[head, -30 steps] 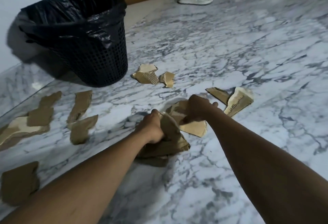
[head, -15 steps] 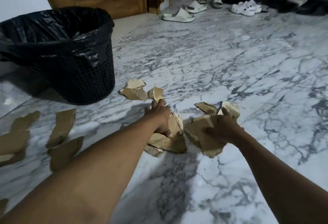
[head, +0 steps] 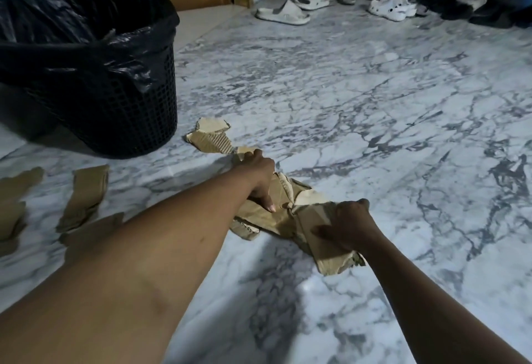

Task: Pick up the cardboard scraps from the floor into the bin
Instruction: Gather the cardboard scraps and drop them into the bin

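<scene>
Two hands work the middle scrap pile (head: 276,214). Our left hand (head: 259,176) reaches toward the scraps by the bin (head: 211,139), thumb pressing the pile; its fingers are hidden, so we cannot tell their spread. Our right hand (head: 348,225) curls round a flat piece (head: 325,245), thumb on top. Best move, we judge: squeeze the pile together into one bundle, grip underneath so loose bits don't drop, then lift. Bin (head: 115,98) stands just left of the far scraps, liner open, rim clear above. More strips (head: 86,193) lie left, well apart. Bare floor (head: 374,133) to the right gives room; sandals (head: 282,12) sit far back.
</scene>
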Available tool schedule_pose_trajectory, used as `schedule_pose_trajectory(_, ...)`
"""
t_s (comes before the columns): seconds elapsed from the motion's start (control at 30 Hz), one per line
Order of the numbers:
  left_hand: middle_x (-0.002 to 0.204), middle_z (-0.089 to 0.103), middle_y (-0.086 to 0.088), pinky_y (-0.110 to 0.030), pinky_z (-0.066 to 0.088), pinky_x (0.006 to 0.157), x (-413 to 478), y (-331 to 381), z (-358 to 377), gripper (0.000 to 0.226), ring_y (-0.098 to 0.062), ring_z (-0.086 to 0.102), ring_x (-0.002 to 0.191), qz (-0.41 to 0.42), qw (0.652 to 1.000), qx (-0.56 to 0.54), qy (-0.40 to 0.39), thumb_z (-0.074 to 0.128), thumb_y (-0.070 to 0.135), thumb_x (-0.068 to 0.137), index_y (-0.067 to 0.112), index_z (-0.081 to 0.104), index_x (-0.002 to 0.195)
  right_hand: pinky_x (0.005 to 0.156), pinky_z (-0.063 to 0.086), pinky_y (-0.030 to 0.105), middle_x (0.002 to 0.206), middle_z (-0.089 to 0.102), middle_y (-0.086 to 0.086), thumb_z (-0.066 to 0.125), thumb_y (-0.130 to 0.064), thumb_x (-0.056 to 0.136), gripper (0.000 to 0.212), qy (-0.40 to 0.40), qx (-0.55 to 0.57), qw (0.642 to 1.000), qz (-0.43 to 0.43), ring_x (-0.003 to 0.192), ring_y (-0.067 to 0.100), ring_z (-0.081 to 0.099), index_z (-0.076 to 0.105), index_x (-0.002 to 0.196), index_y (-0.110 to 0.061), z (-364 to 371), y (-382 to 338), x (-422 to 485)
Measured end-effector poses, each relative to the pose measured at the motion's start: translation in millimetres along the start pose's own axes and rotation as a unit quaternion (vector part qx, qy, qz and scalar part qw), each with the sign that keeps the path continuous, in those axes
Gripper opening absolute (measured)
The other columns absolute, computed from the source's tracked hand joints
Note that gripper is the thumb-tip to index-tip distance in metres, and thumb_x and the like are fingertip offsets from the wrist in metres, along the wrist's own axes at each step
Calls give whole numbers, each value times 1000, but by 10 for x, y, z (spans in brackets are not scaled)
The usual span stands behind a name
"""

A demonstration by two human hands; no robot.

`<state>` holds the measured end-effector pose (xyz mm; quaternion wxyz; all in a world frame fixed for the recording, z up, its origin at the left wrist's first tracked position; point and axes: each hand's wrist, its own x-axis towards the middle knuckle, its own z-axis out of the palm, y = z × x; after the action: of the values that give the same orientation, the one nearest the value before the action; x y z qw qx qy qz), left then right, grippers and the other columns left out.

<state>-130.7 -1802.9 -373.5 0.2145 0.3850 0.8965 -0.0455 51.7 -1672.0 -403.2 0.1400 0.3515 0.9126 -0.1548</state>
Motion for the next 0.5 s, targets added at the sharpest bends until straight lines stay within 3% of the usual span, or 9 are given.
schedule_pose_trajectory(0.07, 162, -8, -16, -58, 17, 116, -37, 33, -12, 100, -44, 8, 147, -22, 1000, -1, -16, 90, 53, 55, 14, 43, 135, 75, 34, 28, 94, 55, 7, 74, -57, 76, 53, 1, 30, 1000, 5, 105, 30, 56, 52, 92, -11, -76, -71, -50)
schedule_pose_trajectory(0.1, 162, -10, -16, -58, 19, 116, -31, 39, -5, 100, -45, 9, 147, -29, 999, -5, -21, 90, 52, 55, 13, 44, 134, 74, 37, 28, 91, 52, 4, 81, -49, 73, 55, 3, 67, 998, 12, 102, 29, 57, 50, 98, -10, -88, -80, -75)
schedule_pose_trajectory(0.2, 151, 31, -19, -47, 39, 107, 4, 17, 38, 105, -39, 37, 134, -38, 999, -27, -20, 92, 55, 48, 11, 47, 133, 87, 47, 41, 84, 43, -7, 90, -34, 64, 74, 16, 190, 981, 42, 93, 25, 53, 35, 110, -17, -82, -58, -159)
schedule_pose_trajectory(0.27, 144, 38, -16, -46, 42, 101, -16, 8, 57, 108, -38, 38, 130, -48, 998, -45, -8, 90, 58, 48, 14, 45, 136, 88, 50, 45, 87, 54, 1, 88, -30, 66, 60, 11, 176, 984, 24, 93, 28, 59, 47, 107, -13, -84, 5, -165)
schedule_pose_trajectory(0.33, 142, 42, -12, -48, 40, 100, -37, -35, 95, 106, -37, 36, 128, -56, 996, -64, 18, 90, 57, 51, 18, 44, 137, 80, 53, 46, 89, 67, 18, 83, -21, 71, 38, 20, 218, 976, -1, 91, 34, 67, 66, 96, 2, -132, 14, -137)
schedule_pose_trajectory(0.4, 141, 45, -8, -49, 39, 101, -70, -74, 138, 106, -37, 36, 129, -58, 994, -85, 31, 89, 57, 51, 22, 41, 139, 79, 53, 44, 96, 68, 25, 81, -26, 72, 41, 25, 226, 974, -8, 92, 34, 66, 69, 98, 4, -206, -67, -53)
schedule_pose_trajectory(0.5, 137, 36, -13, -48, 47, 96, -74, -49, 176, 94, -40, 42, 122, -78, 994, -74, 23, 89, 44, 58, 21, 44, 138, 90, 47, 37, 114, 61, 19, 74, -54, 62, 74, 21, 138, 990, -36, 111, 35, 58, 61, 116, -6, -235, -290, 137)
